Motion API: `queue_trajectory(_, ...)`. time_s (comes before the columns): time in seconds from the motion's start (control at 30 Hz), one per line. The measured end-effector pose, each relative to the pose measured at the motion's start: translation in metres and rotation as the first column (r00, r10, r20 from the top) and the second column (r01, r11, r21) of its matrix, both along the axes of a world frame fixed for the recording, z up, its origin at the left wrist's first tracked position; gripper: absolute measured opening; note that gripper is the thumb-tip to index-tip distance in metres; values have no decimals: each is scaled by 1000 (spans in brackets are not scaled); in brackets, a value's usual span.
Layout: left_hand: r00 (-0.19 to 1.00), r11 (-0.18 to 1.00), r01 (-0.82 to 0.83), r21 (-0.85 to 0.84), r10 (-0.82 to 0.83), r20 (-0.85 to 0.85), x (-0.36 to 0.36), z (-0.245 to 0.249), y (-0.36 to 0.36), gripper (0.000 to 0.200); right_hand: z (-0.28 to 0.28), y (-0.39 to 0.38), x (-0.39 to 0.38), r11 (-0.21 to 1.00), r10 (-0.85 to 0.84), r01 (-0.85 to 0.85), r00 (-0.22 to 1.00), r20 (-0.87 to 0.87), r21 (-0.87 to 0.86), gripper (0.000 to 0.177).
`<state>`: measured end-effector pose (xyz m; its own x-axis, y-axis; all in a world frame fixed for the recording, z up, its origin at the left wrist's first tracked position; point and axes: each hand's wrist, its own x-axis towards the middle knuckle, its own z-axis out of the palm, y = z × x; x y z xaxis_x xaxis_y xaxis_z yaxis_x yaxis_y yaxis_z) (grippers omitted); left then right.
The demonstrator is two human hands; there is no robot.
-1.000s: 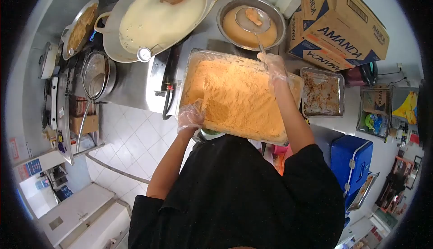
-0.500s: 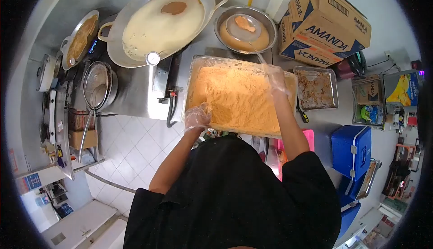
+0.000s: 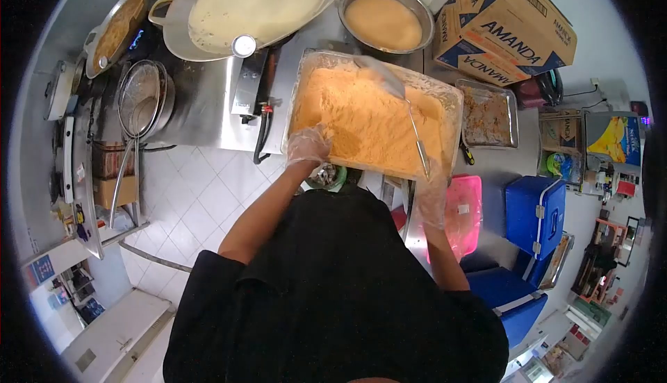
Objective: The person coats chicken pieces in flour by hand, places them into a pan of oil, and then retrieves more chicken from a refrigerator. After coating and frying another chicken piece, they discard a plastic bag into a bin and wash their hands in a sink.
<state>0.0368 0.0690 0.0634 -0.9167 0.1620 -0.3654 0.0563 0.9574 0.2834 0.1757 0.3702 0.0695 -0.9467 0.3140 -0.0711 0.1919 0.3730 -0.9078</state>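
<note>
A large clear tray of orange breadcrumbs sits on the steel counter in front of me. My left hand, in a thin plastic glove, rests in the crumbs at the tray's near left corner. My right hand, also gloved, is pulled back past the tray's near edge and grips the handle of a long skimmer ladle. The ladle's round head lies turned over on the crumbs near the tray's far side. Behind the tray stands a metal bowl of pale batter.
A big wok of frying oil with one piece in it stands at the back left. A strainer pot is left of it. A small metal tray of crumbs, cardboard boxes, a pink bag and blue coolers lie to the right.
My right hand drew the ladle out of the batter bowl, carried it over the crumb tray and pulled back toward my body. The battered piece is no longer visible on the ladle. My left hand stayed put.
</note>
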Motion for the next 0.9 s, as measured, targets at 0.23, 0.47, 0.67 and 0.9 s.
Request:
queue_trajectory(0.23, 993, 999, -4, 44, 9, -118, 3, -14, -3, 45, 14, -13, -11, 984, -158, 159, 987, -12, 85, 28)
queue_trajectory(0.47, 995, 1000, 13, 2, -13, -99, 1, -14, 0, 45, 44, 2, -187, 831, -153, 264, 955, 255, -489, 29)
queue_trajectory(0.67, 999, 999, -36, -19, 36, -20, -1, 0, 6, 47, -25, 38, -315, 613, 41, 202, 957, 287, -763, 37)
queue_trajectory(0.9, 998, 998, -59, -37, 58, -7, -3, -6, 2, 52, -122, 35, -218, 891, 454, -444, 857, 243, -97, 57)
